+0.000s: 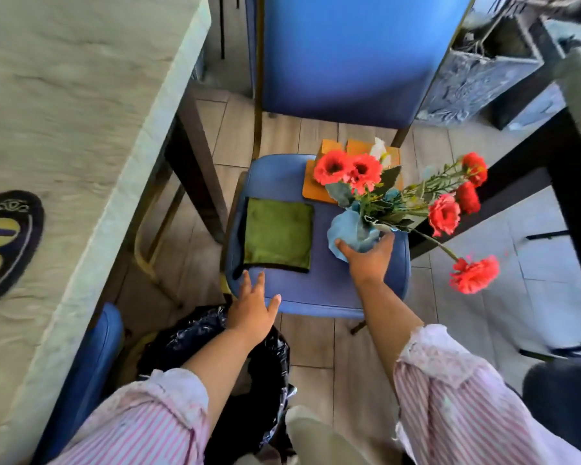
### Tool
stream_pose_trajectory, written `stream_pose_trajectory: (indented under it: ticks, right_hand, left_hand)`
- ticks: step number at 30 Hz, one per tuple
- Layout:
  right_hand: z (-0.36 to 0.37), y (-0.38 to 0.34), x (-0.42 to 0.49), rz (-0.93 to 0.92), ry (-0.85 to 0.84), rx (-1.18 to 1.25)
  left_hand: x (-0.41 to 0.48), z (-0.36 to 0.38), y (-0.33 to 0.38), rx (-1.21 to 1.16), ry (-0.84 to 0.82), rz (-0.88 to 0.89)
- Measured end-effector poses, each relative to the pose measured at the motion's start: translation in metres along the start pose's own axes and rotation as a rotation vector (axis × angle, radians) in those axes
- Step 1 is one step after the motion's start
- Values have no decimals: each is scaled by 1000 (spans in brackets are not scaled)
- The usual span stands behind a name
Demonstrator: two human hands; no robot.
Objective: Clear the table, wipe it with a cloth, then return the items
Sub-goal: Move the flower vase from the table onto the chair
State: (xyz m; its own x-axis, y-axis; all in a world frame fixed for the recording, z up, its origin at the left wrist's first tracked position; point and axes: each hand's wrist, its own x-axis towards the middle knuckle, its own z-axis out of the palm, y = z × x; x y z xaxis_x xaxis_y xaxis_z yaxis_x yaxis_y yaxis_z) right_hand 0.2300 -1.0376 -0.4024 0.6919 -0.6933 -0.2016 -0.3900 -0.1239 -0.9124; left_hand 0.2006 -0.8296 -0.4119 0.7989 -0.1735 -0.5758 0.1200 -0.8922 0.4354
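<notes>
A blue chair seat (316, 286) holds a folded green cloth (277, 234), an orange wooden tissue holder (319, 189) and a pale blue vase (351, 234) of red flowers (349, 169). My right hand (369, 260) grips the vase at its base, with the stems leaning to the right. Just below the green cloth, my left hand (254, 305) hovers over the seat's front edge, fingers spread and holding nothing. The light marble table (64, 129) fills the left side, bare except for a dark oval logo (4, 243).
A bin with a black bag (262, 360) stands on the floor under my left arm. The chair's blue backrest (346, 52) rises behind the seat. A second blue chair (91, 370) sits at the table's edge. A dark table leg (571, 182) stands at right.
</notes>
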Motion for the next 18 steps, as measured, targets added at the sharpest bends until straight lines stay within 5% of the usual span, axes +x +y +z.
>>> stream_pose_trajectory:
  ticks: [14, 18]
  right_hand:
    - [4, 2, 5, 71, -30, 6]
    - [10, 22, -26, 264, 132, 69]
  left_hand:
    - [2, -2, -5, -32, -14, -10]
    - [3, -11, -5, -185, 160, 14]
